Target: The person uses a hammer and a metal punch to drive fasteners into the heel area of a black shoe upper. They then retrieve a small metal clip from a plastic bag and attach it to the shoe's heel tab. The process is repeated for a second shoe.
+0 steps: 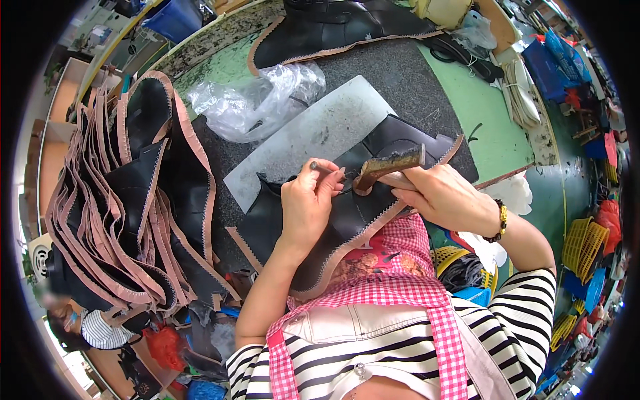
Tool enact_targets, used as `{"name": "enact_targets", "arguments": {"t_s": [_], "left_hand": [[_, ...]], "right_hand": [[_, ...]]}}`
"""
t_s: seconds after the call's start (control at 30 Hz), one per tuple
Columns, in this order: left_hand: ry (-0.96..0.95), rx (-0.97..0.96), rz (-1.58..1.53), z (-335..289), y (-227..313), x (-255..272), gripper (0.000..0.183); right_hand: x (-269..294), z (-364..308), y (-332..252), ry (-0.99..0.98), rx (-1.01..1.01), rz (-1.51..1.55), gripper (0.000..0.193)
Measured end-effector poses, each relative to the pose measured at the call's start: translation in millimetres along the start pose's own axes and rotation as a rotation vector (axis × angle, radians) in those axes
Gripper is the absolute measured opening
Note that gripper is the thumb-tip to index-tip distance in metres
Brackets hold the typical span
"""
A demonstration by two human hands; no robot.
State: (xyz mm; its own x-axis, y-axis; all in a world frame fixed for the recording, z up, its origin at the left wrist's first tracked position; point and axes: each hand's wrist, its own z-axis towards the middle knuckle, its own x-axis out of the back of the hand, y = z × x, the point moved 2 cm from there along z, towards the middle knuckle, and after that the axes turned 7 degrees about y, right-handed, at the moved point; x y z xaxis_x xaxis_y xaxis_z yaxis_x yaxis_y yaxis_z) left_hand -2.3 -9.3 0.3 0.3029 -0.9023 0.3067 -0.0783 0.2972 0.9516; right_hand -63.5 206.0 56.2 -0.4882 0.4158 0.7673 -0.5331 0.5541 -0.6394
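Head view of leather work at a counter (487,113). The left hand (308,200) is closed, fingertips pinching the edge of a black leather piece with a pinked tan border (320,233), which lies across the counter's near edge and the person's pink checked apron (393,267). The right hand (443,197) is clamped round the handle of a worn, rust-brown hammer (390,163), its head just beside the left fingertips (contact with the leather cannot be told). A grey metal plate (313,137) lies under the piece's far end; a stack of similar black pieces (127,200) stands at left. Likely hazard: with fingers this near, a misjudged blow could strike them.
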Motion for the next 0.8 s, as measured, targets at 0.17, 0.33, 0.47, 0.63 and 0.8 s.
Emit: {"name": "enact_targets", "arguments": {"t_s": [0.17, 0.33, 0.47, 0.63, 0.8], "left_hand": [[-0.005, -0.217, 0.240, -1, 2, -1, 0.008], [-0.039, -0.343, 0.358, -3, 4, -2, 0.006], [0.004, -0.083, -0.027, -8, 12, 10, 0.008], [0.046, -0.044, 0.005, -14, 16, 32, 0.010], [0.070, 0.028, -0.138, -10, 2, 33, 0.010]], "right_hand": [[51, 7, -35, 0.384, 0.275, 0.112, 0.029], [34, 5, -32, 0.113, 0.184, -0.054, 0.027], [29, 3, -14, 0.187, 0.039, -0.030, 0.028], [5, 0, -20, 0.117, 0.152, 0.068, 0.029], [-10, 10, -24, 0.037, 0.157, -0.017, 0.024]]}}
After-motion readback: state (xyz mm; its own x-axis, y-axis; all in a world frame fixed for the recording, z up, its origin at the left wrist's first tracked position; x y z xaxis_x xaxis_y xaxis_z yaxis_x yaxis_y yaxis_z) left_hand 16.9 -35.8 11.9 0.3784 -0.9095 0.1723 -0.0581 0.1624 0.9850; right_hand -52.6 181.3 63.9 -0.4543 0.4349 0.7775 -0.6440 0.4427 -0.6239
